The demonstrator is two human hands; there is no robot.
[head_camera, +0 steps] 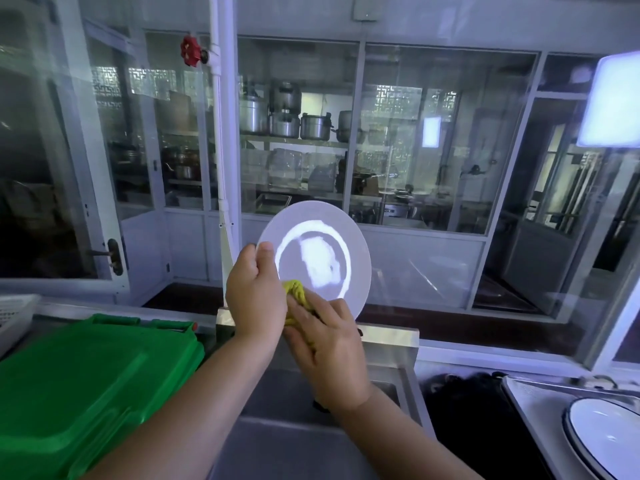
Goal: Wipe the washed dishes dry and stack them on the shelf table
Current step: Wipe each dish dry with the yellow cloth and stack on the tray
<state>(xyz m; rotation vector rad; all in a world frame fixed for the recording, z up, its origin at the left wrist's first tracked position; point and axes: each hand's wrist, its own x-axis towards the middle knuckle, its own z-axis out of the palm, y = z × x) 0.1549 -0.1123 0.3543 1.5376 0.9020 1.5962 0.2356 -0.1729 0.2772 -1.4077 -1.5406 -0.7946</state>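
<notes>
A round white plate (pixel 311 233) is held upright in front of me, its face toward the camera with a bright reflection in the middle. My left hand (pixel 254 292) grips the plate's left rim, thumb on the front. My right hand (pixel 327 344) presses a crumpled yellow cloth (pixel 297 296) against the plate's lower edge; most of the cloth is hidden under the fingers. Another white plate with a dark rim (pixel 602 441) lies in a metal tray (pixel 533 403) at the lower right.
A green plastic crate lid (pixel 86 382) fills the lower left. A steel sink (pixel 298 434) lies below my arms. A white vertical pipe (pixel 221 133) with a red valve (pixel 190 50) stands behind. Glass partitions show shelves of pots beyond.
</notes>
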